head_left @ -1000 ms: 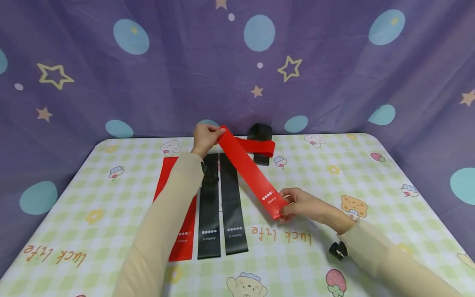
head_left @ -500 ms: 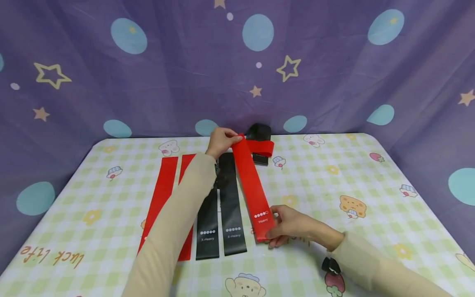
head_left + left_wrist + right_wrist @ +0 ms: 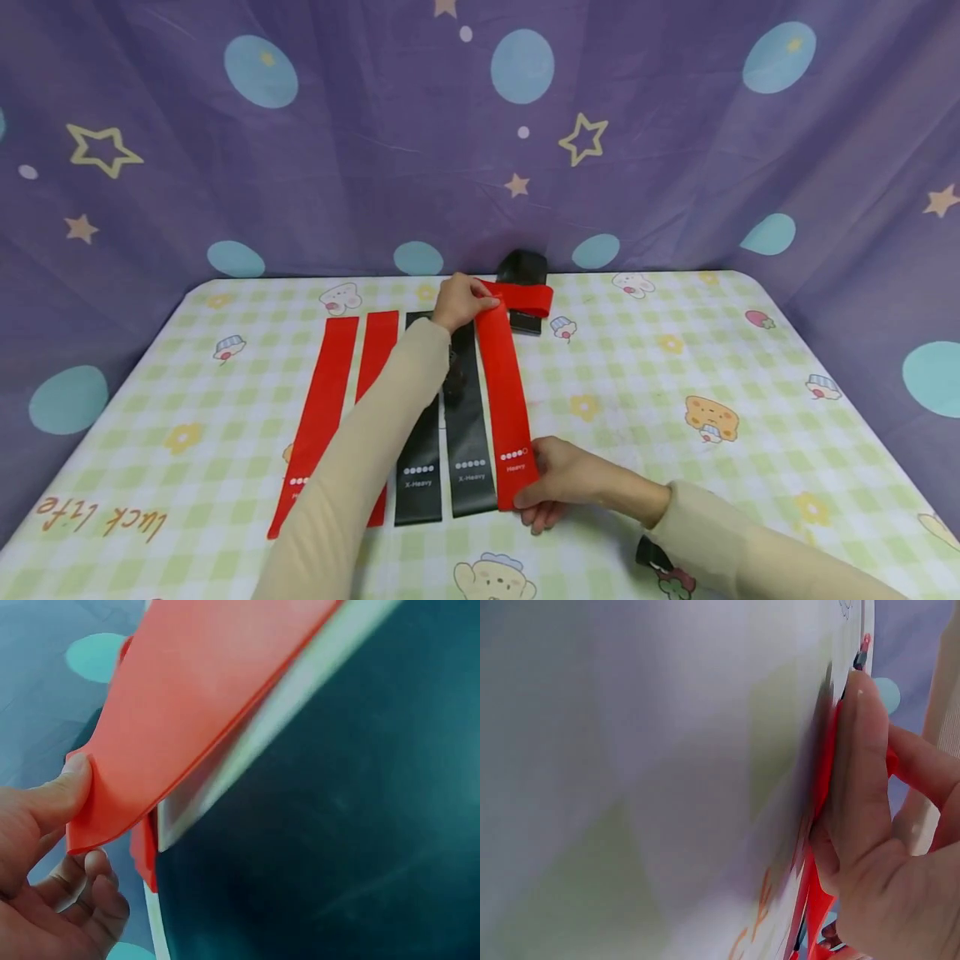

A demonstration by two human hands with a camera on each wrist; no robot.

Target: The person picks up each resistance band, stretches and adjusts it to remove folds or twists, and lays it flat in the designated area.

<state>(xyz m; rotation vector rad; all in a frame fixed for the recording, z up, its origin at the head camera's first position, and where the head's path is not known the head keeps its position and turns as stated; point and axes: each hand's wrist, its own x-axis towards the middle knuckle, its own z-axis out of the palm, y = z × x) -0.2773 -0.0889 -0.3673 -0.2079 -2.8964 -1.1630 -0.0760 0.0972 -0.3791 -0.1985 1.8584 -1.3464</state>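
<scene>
A red resistance band (image 3: 507,392) marked "Heavy" stretches between my two hands, right beside a black band. My left hand (image 3: 459,302) pinches its far end between thumb and fingers; the left wrist view shows the thumb on top of the red band (image 3: 180,712). My right hand (image 3: 558,483) pinches the near end, close over the tablecloth. To the left lie two black "X-Heavy" bands (image 3: 471,450) (image 3: 418,467) and two more red bands (image 3: 324,400) (image 3: 378,337), laid lengthwise side by side. My left sleeve hides parts of them.
At the back, another red band (image 3: 532,298) lies across a curled black band (image 3: 522,267). A checked tablecloth (image 3: 637,358) with cartoon prints covers the table. Behind it hangs a purple curtain (image 3: 375,167) with stars and dots.
The held red band has swung from a slant to nearly parallel with the black bands. My right hand has moved left and nearer; my left hand has moved right and lower.
</scene>
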